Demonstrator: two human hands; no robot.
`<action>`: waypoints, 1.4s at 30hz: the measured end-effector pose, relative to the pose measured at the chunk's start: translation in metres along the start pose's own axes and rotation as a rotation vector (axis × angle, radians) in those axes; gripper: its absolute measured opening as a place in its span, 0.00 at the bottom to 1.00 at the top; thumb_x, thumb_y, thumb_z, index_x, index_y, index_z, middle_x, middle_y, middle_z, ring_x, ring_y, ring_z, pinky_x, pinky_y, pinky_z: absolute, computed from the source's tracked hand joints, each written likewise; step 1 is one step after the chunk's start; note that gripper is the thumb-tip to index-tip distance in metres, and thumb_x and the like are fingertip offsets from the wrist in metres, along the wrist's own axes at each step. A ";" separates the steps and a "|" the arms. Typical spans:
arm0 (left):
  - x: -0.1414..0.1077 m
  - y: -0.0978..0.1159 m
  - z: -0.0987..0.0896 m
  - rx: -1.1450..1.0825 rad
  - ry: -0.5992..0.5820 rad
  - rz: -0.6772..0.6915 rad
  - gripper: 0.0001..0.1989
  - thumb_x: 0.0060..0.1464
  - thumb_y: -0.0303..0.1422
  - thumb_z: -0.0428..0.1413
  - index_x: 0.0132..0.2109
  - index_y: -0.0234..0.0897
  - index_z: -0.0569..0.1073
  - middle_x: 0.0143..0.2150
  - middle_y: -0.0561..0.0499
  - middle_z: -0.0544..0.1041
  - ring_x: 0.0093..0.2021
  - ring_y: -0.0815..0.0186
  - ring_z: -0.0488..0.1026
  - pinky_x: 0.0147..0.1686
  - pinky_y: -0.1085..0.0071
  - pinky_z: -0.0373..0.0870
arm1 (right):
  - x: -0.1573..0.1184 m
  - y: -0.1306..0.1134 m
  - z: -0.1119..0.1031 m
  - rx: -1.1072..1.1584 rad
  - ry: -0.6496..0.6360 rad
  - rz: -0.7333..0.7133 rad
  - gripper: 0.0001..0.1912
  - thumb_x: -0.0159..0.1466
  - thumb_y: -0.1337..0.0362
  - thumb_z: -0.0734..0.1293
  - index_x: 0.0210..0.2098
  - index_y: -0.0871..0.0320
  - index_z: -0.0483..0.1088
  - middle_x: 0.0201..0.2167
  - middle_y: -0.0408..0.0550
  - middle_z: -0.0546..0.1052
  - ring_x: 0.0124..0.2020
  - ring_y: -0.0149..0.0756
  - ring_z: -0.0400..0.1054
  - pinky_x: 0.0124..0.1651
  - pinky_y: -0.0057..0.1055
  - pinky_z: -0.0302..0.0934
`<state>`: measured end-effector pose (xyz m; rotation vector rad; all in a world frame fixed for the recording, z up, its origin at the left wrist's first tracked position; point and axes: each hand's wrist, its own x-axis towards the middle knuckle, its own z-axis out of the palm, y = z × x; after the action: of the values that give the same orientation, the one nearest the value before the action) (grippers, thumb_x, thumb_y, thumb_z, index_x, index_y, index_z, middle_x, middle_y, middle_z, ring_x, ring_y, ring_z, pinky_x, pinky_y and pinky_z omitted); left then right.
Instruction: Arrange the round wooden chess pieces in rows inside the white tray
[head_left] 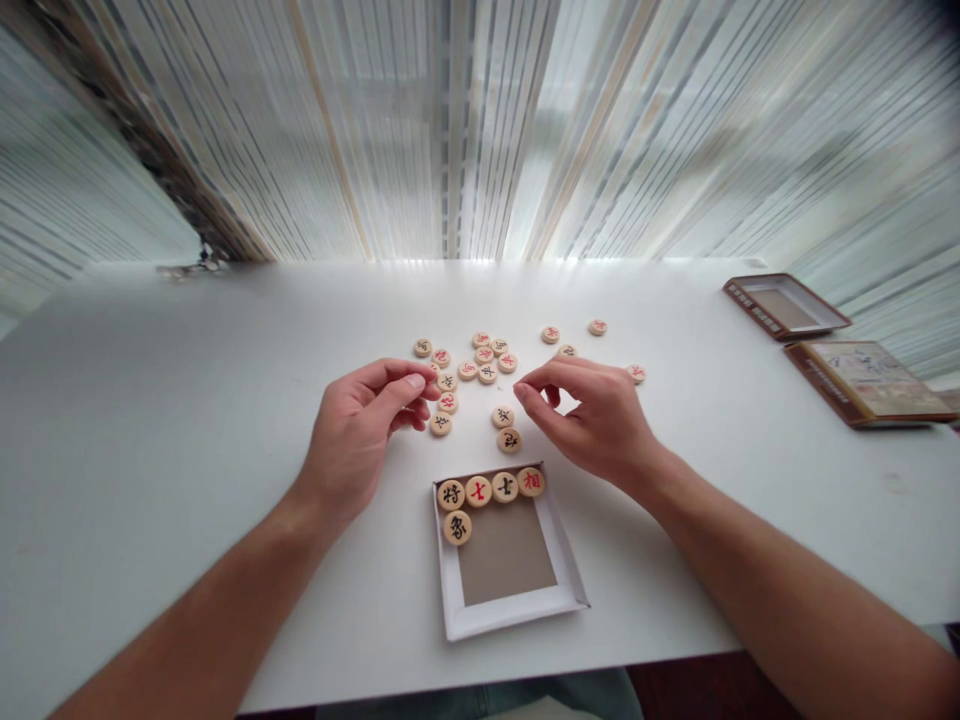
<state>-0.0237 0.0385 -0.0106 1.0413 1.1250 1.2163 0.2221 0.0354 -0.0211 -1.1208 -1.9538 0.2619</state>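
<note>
Several round wooden pieces with red or black characters lie scattered mid-table. My left hand (367, 425) is beside the left group, thumb and forefinger pressed together; a piece partly shows behind the fingertips, and I cannot make out what they hold. My right hand (589, 410) is closed in a pinch right of two black-marked pieces (502, 417), its grip contents hidden. Nearer me sits an open white box (512, 610). Four pieces line its far edge, including a red one (531, 482) at the right corner, and a black-marked piece (457, 528) lies below the leftmost.
On the right of the white table (187, 400) are an open box part (787, 305) and a brown box with a picture (874, 383). Striped curtains (420, 130) hang behind the far edge. A few pieces lie farther back, such as a red one (597, 327).
</note>
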 end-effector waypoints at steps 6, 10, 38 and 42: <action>0.000 -0.001 0.001 0.009 0.001 -0.004 0.04 0.56 0.33 0.68 0.38 0.37 0.86 0.33 0.49 0.84 0.30 0.67 0.75 0.34 0.70 0.72 | -0.002 0.001 0.001 0.017 -0.019 0.006 0.09 0.70 0.69 0.70 0.32 0.57 0.77 0.26 0.44 0.79 0.26 0.33 0.70 0.29 0.31 0.61; 0.000 -0.001 0.001 0.005 -0.001 0.012 0.04 0.56 0.32 0.67 0.38 0.37 0.86 0.33 0.49 0.84 0.31 0.67 0.75 0.34 0.71 0.72 | -0.003 0.001 0.002 0.009 -0.019 0.006 0.09 0.70 0.69 0.70 0.32 0.57 0.77 0.26 0.44 0.79 0.26 0.33 0.70 0.29 0.30 0.61; 0.000 -0.003 0.000 0.110 -0.021 0.087 0.04 0.58 0.32 0.67 0.39 0.37 0.86 0.33 0.49 0.84 0.30 0.67 0.76 0.35 0.69 0.73 | -0.004 0.002 0.004 0.023 -0.080 -0.004 0.09 0.70 0.69 0.69 0.31 0.57 0.76 0.25 0.43 0.78 0.25 0.31 0.68 0.28 0.28 0.59; 0.002 -0.002 -0.003 0.134 -0.018 0.103 0.04 0.59 0.32 0.67 0.40 0.37 0.86 0.33 0.49 0.85 0.31 0.66 0.76 0.36 0.68 0.74 | -0.004 0.003 0.004 0.014 -0.090 -0.006 0.10 0.69 0.69 0.69 0.31 0.57 0.75 0.25 0.43 0.78 0.24 0.30 0.68 0.28 0.28 0.59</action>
<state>-0.0262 0.0404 -0.0128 1.2224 1.1636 1.2232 0.2220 0.0353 -0.0275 -1.1108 -2.0306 0.3277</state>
